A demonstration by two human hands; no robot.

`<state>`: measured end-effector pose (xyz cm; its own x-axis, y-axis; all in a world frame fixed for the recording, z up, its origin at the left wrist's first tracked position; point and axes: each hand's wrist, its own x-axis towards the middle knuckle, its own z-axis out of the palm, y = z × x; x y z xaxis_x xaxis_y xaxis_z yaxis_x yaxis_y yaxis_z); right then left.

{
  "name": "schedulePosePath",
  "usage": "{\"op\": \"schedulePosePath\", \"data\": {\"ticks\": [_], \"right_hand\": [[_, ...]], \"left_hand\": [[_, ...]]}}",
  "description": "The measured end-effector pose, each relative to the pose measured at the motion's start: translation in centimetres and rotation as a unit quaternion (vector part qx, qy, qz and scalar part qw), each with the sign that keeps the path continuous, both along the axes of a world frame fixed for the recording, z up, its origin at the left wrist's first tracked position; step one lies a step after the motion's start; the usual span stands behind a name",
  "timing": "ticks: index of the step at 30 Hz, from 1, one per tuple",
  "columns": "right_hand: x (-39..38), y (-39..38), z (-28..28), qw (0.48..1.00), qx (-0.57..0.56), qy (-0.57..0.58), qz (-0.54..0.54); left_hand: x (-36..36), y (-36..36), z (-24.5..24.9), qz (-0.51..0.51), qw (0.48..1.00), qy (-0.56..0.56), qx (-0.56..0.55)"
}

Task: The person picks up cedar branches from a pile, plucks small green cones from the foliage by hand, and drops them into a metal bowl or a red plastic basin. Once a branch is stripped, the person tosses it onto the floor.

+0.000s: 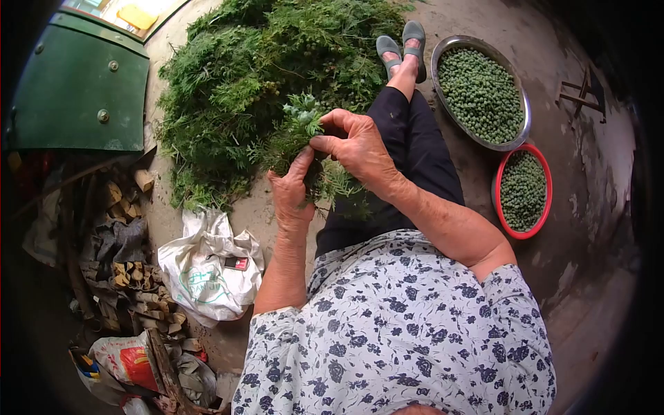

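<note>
A leafy conifer sprig [302,119] with pale green cones near its tip is held up in front of my lap. My left hand [292,181] is closed around its stem from below. My right hand [356,144] pinches at the sprig's side, thumb and forefinger near the cones; whether a cone sits between those fingertips is hidden. Beyond both hands spreads a large heap of cut green branches [228,90]. To the right are a metal basin [434,66] and a red-rimmed basin [550,197], both filled with round green cones [477,90].
My outstretched legs [429,159] lie between the heap and the basins. On the left are a white plastic bag [207,270], split firewood [135,273], other sacks [124,360] and a green metal panel [83,83]. A small wooden stool [581,93] stands far right.
</note>
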<state>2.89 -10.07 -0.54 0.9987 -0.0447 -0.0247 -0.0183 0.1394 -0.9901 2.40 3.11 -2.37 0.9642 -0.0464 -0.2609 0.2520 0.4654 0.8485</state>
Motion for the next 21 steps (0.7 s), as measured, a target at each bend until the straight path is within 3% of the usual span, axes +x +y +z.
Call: {"op": "schedulePosePath", "data": {"ticks": [8, 10, 11, 13, 14, 15, 17, 19, 20, 21], "right_hand": [[-0.1, -0.1, 0.1, 0.998, 0.044, 0.028, 0.025], [-0.1, -0.6, 0.2, 0.965, 0.201, 0.132, 0.1], [-0.1, -0.9, 0.0, 0.965, 0.202, 0.132, 0.101], [-0.1, -1.3, -0.7, 0.928, 0.297, 0.158, 0.16], [-0.1, -1.7, -0.5, 0.927, 0.298, 0.152, 0.167], [-0.3, -1.9, -0.7, 0.927, 0.298, 0.152, 0.168], [-0.6, -2.3, -1.6, 0.908, 0.331, 0.158, 0.201], [-0.9, -2.6, -2.1, 0.893, 0.365, 0.154, 0.213], [-1.0, -2.6, -2.0, 0.89, 0.377, 0.158, 0.203], [-1.1, -2.6, -1.9, 0.886, 0.39, 0.161, 0.193]], "left_hand": [[0.0, 0.4, -0.3, 0.022, 0.998, -0.056, 0.002], [0.1, 1.8, -1.0, -0.035, 0.972, -0.126, 0.196], [0.2, 2.3, -1.1, -0.052, 0.953, -0.148, 0.259], [0.2, 2.6, -1.1, -0.06, 0.995, -0.013, 0.083], [0.2, 2.4, -1.1, -0.06, 0.995, -0.012, 0.084], [0.1, 2.2, -1.1, -0.065, 0.976, -0.084, 0.188], [-0.1, 1.8, -0.3, -0.07, 0.942, -0.154, 0.29], [-0.2, 1.3, 1.1, -0.075, 0.79, -0.377, 0.477], [-0.4, 1.1, 1.2, -0.076, 0.79, -0.377, 0.477], [-0.5, 0.8, 1.2, -0.076, 0.909, -0.226, 0.343]]}}
